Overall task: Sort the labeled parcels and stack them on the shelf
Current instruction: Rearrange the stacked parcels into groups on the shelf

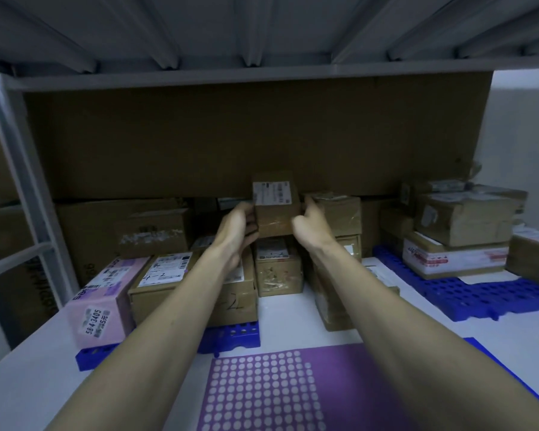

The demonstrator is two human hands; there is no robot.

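A small brown cardboard parcel with a white label on its upper face is held between both hands above the stacked parcels on the shelf. My left hand grips its left side. My right hand grips its right side, fingers curled round the edge. Directly below it sits another small labeled parcel. A taped brown parcel stands just to the right, touching my right hand's fingers.
A pink box and a brown box marked "4-2" sit at left on a blue pallet. More parcels are stacked at right on a blue pallet. A purple dotted sheet lies in front. A large cardboard sheet backs the shelf.
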